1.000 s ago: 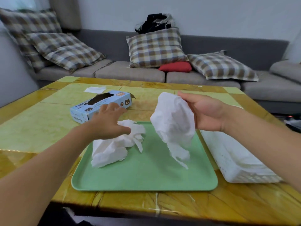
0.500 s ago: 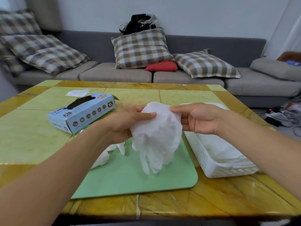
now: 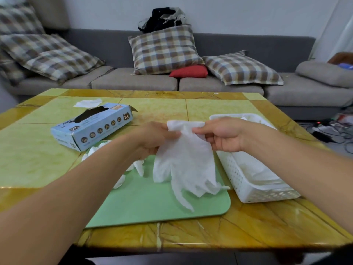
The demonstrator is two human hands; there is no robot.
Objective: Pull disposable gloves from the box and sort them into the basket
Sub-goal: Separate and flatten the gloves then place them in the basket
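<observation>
A white disposable glove (image 3: 186,161) hangs spread out above the green tray (image 3: 152,205), its fingers pointing down. My left hand (image 3: 152,139) pinches the cuff's left corner and my right hand (image 3: 222,136) pinches the right corner. A crumpled pile of white gloves (image 3: 133,165) lies on the tray, mostly hidden behind my left forearm. The blue glove box (image 3: 91,127), marked XL, lies on the table to the left with its dark opening facing up. The white perforated basket (image 3: 254,180) stands right of the tray with white gloves inside.
A loose white glove (image 3: 87,103) lies on the table behind the box. The table (image 3: 248,222) is yellow-green marble. A grey sofa (image 3: 133,81) with plaid cushions stands beyond it. Cables (image 3: 336,129) lie on the floor at right.
My left hand left the pile on the tray and took the cuff of the glove my right hand held. The crumpled glove now hangs flat between both hands.
</observation>
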